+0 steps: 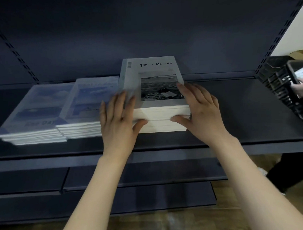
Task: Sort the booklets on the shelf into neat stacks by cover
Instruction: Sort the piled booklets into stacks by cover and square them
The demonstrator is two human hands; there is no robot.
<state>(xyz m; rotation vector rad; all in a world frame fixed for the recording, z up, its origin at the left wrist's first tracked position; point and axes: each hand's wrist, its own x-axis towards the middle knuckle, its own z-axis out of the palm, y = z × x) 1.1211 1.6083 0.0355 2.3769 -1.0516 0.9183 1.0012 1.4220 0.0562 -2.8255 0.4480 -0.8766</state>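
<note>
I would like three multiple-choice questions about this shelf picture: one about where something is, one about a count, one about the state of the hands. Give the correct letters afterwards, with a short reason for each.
1. Where does the grey stack with the black-and-white photo cover stand, compared with the blue-cover stacks?
A. to their right
B. to their left
C. on the shelf below

2. How many stacks with blue covers lie on the shelf?
A. one
B. two
C. four

3. What are the hands doing?
A. both hang away from the shelf
B. one lifts a single booklet in the air
C. both touch the sides of the grey stack

Answers:
1 A: the far-left blue stack and the second blue stack lie left of it.
2 B: only those two show.
3 C: the left hand and right hand flank the stack, thumbs on its front edge.
</note>
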